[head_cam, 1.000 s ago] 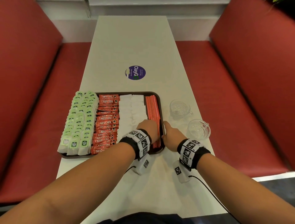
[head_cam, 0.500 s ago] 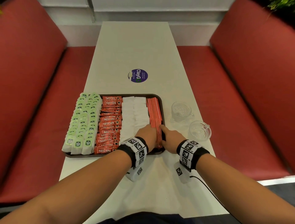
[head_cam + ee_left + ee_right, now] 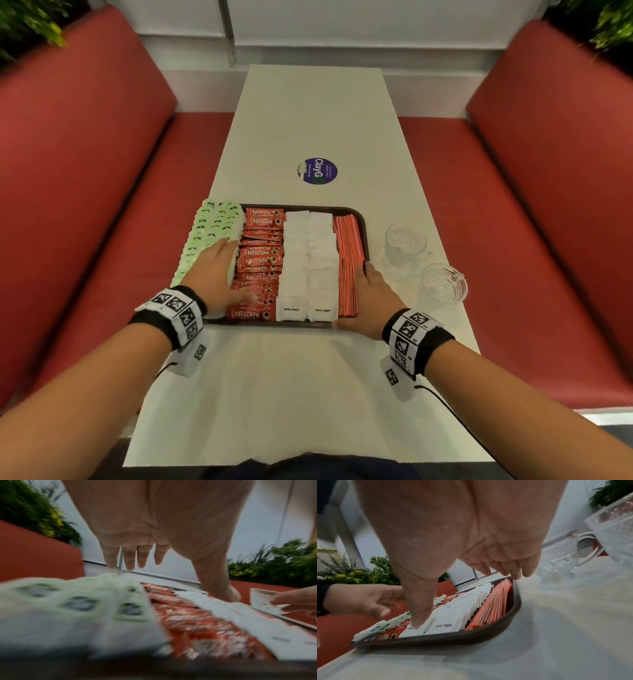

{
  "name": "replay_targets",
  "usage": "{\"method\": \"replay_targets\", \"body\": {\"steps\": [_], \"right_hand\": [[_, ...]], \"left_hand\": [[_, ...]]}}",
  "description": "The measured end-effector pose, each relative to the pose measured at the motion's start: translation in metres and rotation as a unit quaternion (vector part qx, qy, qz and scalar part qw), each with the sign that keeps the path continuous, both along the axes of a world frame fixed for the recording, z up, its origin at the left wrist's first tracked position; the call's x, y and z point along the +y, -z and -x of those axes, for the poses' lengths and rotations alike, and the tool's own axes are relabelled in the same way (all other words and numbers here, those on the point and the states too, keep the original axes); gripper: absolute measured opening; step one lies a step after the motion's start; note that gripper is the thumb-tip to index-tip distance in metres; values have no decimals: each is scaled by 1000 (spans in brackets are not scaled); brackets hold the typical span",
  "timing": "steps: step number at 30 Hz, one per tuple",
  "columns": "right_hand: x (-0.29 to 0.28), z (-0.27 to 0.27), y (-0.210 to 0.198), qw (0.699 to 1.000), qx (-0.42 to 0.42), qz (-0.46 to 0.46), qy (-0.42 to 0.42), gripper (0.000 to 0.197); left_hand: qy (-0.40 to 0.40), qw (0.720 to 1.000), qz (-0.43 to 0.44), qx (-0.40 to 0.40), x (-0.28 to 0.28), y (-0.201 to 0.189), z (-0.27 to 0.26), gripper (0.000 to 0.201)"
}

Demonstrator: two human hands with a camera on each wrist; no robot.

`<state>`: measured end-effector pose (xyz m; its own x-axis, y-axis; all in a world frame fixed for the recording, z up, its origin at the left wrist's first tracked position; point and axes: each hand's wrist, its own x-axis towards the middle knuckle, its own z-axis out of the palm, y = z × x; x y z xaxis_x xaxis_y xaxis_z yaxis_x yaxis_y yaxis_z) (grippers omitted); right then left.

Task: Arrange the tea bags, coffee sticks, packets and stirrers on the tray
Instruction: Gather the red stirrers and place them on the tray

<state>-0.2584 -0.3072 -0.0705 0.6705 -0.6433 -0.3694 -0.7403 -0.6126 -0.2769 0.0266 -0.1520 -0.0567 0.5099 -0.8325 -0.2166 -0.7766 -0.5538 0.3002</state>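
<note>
A dark brown tray holds four rows: green tea bags on the left, then red Nescafe coffee sticks, white sugar packets and red stirrers. My left hand lies flat over the tea bags with straight fingers, its thumb over the coffee sticks. My right hand sits at the tray's front right corner. Its fingers rest along the right rim and its thumb touches a sugar packet. Neither hand holds anything.
Two glass cups stand on the white table right of the tray, close to my right hand. A round purple sticker lies beyond the tray. Red benches flank the table on both sides.
My left hand has moved from the stirrers at the tray's right side across to the tea bags on the left. My right hand stays at the front right corner.
</note>
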Motion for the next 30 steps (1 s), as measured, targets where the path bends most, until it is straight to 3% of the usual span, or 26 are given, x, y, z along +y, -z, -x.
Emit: {"method": "replay_targets", "body": {"steps": [3,6,11,18,30], "right_hand": [[6,-3,6,999,43,-12,-16,137],[11,-7,9,998,53,-16,-9,135],[14,-11,14,998,60,-13,-1,131],[-4,-27,7,995,95,-30,17,122],[-86,-87,5,992,100,-21,70,135]], "left_hand": [[-30,996,-78,-20,41,12,-28,149],[-50,993,-105,15,68,25,-40,162],[-62,994,-66,62,80,35,-38,149],[-78,994,-53,58,66,41,-44,142],[-108,989,-68,79,-15,33,-79,149]]}}
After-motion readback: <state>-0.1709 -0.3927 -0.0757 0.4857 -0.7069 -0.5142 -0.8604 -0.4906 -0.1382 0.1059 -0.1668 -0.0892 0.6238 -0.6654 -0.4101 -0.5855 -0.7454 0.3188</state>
